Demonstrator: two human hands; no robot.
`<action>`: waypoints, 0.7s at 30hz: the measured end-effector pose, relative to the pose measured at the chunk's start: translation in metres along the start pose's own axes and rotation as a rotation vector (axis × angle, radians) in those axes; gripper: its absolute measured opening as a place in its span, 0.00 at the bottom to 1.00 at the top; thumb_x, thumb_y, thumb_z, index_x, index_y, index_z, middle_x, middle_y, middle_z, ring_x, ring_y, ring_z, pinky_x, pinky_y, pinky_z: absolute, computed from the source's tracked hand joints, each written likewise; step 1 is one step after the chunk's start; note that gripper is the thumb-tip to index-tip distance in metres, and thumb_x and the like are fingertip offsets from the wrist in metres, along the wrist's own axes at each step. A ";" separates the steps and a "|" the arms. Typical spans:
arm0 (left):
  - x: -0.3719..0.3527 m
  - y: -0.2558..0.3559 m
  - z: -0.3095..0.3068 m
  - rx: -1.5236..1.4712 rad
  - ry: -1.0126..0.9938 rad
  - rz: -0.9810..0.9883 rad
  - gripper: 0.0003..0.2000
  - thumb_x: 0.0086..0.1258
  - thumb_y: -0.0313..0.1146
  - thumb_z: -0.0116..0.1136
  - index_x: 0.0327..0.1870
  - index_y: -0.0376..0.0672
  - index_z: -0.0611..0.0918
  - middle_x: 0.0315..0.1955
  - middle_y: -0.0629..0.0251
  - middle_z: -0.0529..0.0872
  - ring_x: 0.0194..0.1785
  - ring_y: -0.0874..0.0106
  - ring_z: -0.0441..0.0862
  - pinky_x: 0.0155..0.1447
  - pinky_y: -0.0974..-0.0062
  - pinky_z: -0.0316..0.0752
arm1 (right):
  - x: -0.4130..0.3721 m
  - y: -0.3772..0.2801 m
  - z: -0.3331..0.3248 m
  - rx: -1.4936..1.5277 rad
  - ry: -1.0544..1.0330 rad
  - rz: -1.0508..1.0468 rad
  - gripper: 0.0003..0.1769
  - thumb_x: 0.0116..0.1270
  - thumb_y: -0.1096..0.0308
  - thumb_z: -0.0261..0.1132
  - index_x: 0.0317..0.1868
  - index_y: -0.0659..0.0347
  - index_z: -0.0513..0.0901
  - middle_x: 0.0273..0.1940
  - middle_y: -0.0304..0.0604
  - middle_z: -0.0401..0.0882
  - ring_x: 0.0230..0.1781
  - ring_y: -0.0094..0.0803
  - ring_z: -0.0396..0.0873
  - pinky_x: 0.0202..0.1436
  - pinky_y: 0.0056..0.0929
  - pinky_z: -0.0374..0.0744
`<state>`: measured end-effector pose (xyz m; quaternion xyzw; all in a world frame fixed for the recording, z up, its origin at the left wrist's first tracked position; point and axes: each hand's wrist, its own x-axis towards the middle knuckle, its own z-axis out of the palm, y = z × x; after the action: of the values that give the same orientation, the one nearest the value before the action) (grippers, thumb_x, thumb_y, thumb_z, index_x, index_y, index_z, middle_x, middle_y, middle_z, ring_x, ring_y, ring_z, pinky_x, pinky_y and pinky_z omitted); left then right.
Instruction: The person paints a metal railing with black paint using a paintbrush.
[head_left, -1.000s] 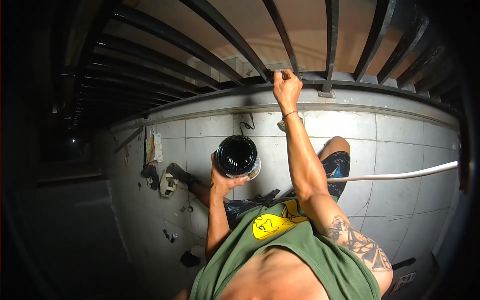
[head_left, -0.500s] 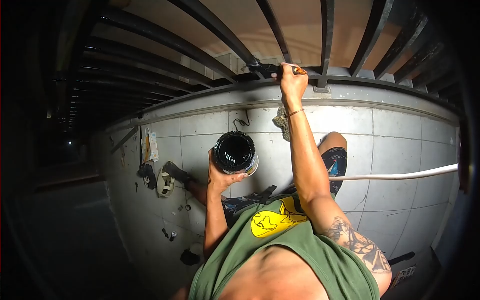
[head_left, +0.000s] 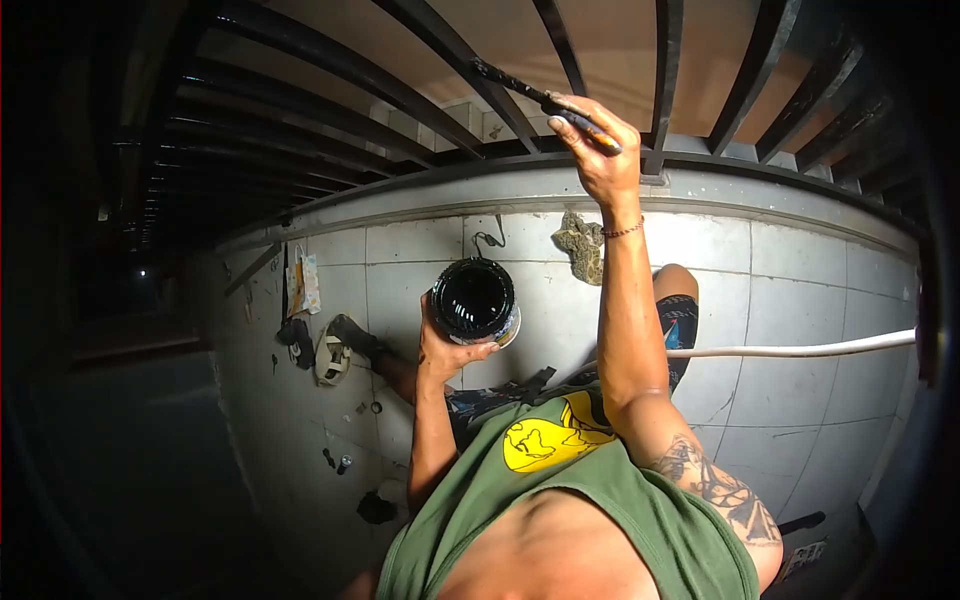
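My left hand (head_left: pixel 449 350) is wrapped round a paint can (head_left: pixel 474 300), whose open top shows glossy black paint and a paint-smeared rim. My right hand (head_left: pixel 603 150) is closed on the handle of a paintbrush (head_left: pixel 530 93). The brush points up and to the left, and its black bristle end is at one of the dark metal bars (head_left: pixel 440 45) of a railing; whether it touches cannot be made out. The bars stand on a low ledge (head_left: pixel 400 196) beyond the tiled floor.
A crumpled patterned rag (head_left: pixel 580 247) lies on the tiles (head_left: pixel 800 305) near the ledge. A pale hose or pipe (head_left: pixel 800 350) runs in from the right. Left of me are a sandal (head_left: pixel 332 358), a patterned packet (head_left: pixel 302 280) and several small dark items. A black cord (head_left: pixel 490 238) hangs by the ledge.
My right hand has lifted and shifted right, bringing the brush from the bar's base to higher up it. My left hand still holds the paint can in nearly the same spot.
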<state>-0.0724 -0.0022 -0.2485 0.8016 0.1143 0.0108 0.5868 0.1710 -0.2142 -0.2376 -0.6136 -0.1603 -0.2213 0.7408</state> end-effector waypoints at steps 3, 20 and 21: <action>0.003 0.002 0.001 0.015 -0.006 0.001 0.49 0.29 0.33 0.84 0.58 0.37 0.64 0.51 0.57 0.77 0.54 0.67 0.77 0.60 0.69 0.74 | -0.019 0.028 -0.001 0.124 0.003 0.252 0.15 0.59 0.66 0.72 0.44 0.65 0.85 0.38 0.40 0.85 0.38 0.22 0.80 0.45 0.21 0.77; 0.008 0.013 0.005 0.000 -0.034 0.031 0.48 0.30 0.29 0.83 0.57 0.37 0.63 0.51 0.57 0.76 0.54 0.67 0.77 0.59 0.70 0.76 | 0.064 -0.056 0.026 -0.138 -0.027 -0.241 0.11 0.56 0.64 0.73 0.38 0.58 0.86 0.26 0.44 0.84 0.22 0.29 0.82 0.27 0.21 0.77; 0.006 0.015 0.005 -0.019 -0.026 0.018 0.48 0.30 0.30 0.83 0.57 0.37 0.63 0.51 0.57 0.76 0.53 0.67 0.77 0.58 0.70 0.76 | 0.071 -0.056 0.029 -0.037 -0.001 -0.288 0.11 0.57 0.65 0.73 0.39 0.58 0.86 0.27 0.43 0.84 0.23 0.27 0.81 0.28 0.20 0.77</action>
<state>-0.0628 -0.0105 -0.2366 0.7972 0.0991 0.0066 0.5955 0.2031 -0.2032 -0.1484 -0.5980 -0.2430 -0.3279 0.6898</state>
